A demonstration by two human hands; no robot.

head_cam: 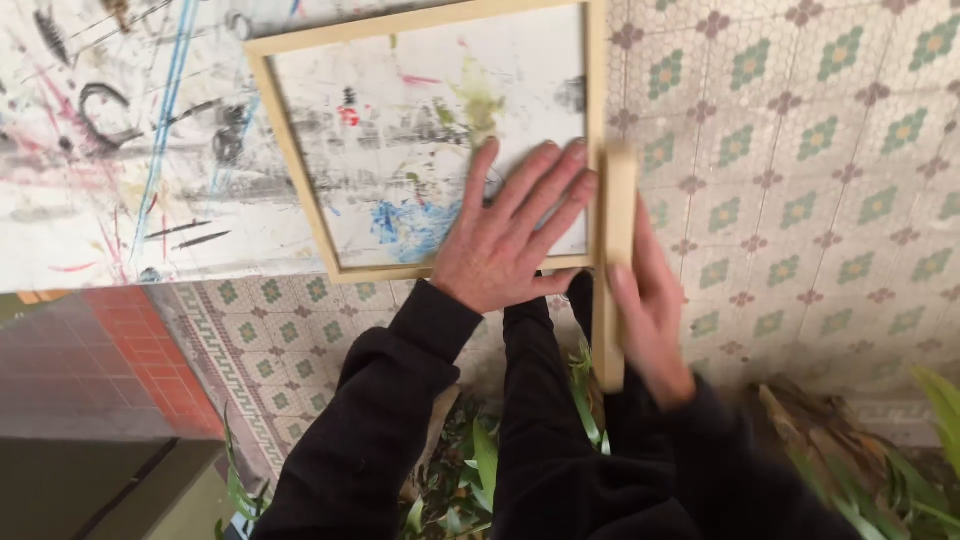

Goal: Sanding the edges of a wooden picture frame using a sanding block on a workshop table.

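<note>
Wooden frame (300, 160) lies on the paint-stained board (110, 150), three sides joined, the flat open left hand (505, 240) pressing its corner, while the right hand (650, 300) grasps the loose wooden strip (615, 220) beside the right side, not yet fixed.

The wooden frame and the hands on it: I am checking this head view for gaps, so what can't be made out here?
- Wooden frame: top right corner is cut off by the picture's upper edge.
- Lower right corner of the frame: covered by the left hand.
- Right hand: motion-blurred, so its grip on the wooden strip is unclear.
- Strip's lower end: hidden behind that hand.
</note>
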